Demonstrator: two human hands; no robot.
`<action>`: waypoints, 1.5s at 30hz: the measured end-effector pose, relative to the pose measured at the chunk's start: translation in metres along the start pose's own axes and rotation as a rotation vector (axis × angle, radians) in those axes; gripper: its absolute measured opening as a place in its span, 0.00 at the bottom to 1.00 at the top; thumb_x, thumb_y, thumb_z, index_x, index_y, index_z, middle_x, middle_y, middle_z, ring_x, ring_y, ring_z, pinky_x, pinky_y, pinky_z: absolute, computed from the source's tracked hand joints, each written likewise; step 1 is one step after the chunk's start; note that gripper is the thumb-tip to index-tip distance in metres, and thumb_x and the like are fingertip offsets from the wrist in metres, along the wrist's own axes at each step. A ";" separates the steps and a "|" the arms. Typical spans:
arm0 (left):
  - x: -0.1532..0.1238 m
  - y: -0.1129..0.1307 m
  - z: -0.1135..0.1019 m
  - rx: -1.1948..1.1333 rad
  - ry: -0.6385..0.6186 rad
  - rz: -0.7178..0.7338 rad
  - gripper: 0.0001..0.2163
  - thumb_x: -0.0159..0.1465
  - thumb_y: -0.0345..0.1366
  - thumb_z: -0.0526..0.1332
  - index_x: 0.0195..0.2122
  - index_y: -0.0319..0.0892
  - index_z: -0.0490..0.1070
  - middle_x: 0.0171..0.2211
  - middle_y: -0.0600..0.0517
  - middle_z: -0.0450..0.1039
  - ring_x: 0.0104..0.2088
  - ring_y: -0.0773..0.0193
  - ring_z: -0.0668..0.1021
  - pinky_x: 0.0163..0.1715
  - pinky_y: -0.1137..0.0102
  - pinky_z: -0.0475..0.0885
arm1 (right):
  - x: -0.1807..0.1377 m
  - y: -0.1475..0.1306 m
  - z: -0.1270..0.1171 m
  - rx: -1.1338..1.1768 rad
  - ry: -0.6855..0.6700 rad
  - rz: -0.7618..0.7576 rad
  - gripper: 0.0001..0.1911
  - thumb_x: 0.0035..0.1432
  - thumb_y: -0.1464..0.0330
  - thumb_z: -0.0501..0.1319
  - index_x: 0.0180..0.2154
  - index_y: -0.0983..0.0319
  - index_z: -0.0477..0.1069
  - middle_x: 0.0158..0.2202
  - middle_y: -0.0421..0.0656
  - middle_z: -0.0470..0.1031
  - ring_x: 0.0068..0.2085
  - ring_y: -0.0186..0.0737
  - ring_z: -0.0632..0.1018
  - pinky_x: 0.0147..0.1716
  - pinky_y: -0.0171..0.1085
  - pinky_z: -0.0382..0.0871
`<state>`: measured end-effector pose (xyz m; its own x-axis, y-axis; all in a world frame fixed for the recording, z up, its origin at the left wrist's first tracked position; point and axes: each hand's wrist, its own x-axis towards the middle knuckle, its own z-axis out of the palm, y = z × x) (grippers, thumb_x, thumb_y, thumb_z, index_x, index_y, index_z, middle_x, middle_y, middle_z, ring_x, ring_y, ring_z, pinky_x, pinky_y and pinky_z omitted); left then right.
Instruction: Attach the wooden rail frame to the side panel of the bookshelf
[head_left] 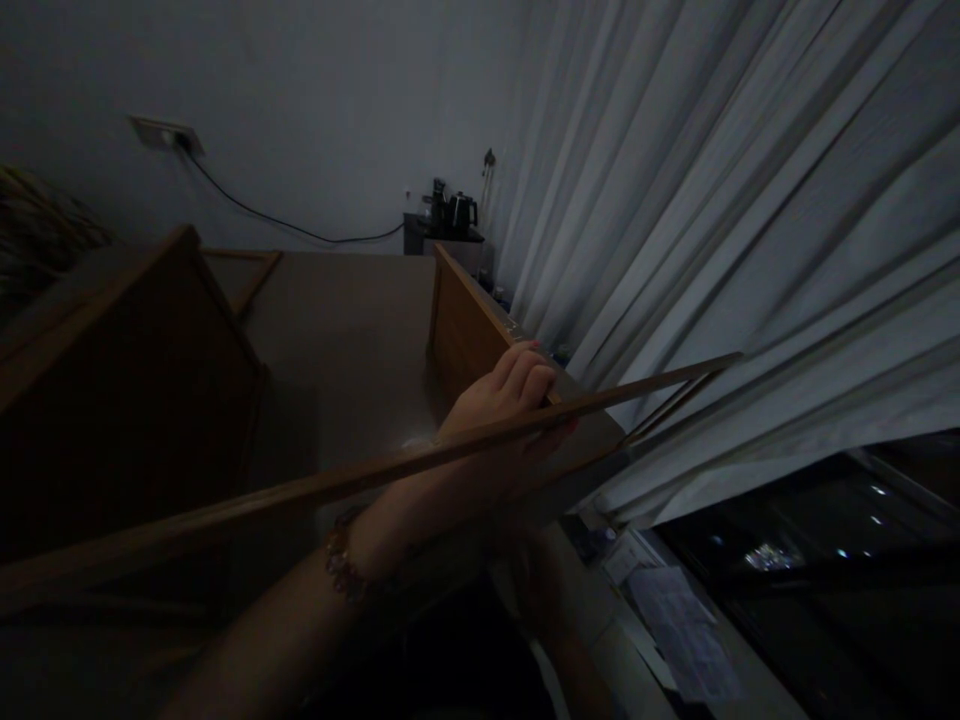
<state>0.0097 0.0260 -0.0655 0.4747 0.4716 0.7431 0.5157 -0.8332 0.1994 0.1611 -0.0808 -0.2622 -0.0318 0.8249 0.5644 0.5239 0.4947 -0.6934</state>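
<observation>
My left hand (514,382), with a beaded bracelet at the wrist, curls its fingers over the near end of an upright wooden board (472,325). A long thin wooden rail (337,482) slants across the view, in front of my left forearm. Low in the middle, my right hand (536,580) is dim and blurred; its fingers cannot be made out. To the left stands a larger dark wooden panel (142,400) with a raised edge. Between board and panel lies a flat grey-brown surface (345,320).
Behind are a black kettle (461,212) on a small dark stand, a wall socket (163,133) and a black cable (300,236). A small wooden frame corner (259,280) lies near the wall. White curtains (675,200) hang at right, above papers (686,625) on a sill.
</observation>
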 end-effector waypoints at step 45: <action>-0.001 0.002 0.001 -0.037 0.042 -0.003 0.11 0.66 0.43 0.53 0.41 0.40 0.59 0.43 0.46 0.67 0.57 0.53 0.66 0.57 0.57 0.70 | -0.012 -0.024 0.020 0.127 0.248 0.450 0.18 0.63 0.54 0.55 0.44 0.61 0.71 0.30 0.44 0.78 0.26 0.38 0.76 0.25 0.35 0.69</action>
<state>0.0109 0.0239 -0.0659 0.4425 0.4620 0.7686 0.4901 -0.8424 0.2242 0.1321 -0.0970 -0.2615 0.3826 0.8814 0.2770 0.3319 0.1486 -0.9315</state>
